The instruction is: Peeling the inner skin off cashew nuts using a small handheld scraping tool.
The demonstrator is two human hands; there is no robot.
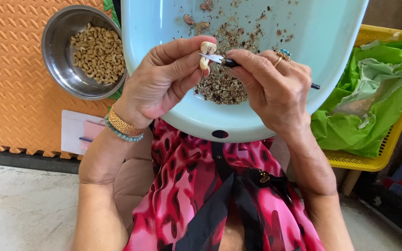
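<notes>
l hand (161,81) fingers pinch cashew (206,53); r hand (271,86) fingers grip knife (219,59), blade touching nut.

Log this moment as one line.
left hand: pinches cashew | right hand: small knife on cashew | below: pale blue basin, peel scraps

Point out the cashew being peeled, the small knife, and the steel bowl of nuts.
cashew (206,48): head view, on its pale top end above the left hand's fingertips.
small knife (214,58): head view, on the blade against the nut.
steel bowl (55,36): head view, on the bare inner wall at left.
</notes>
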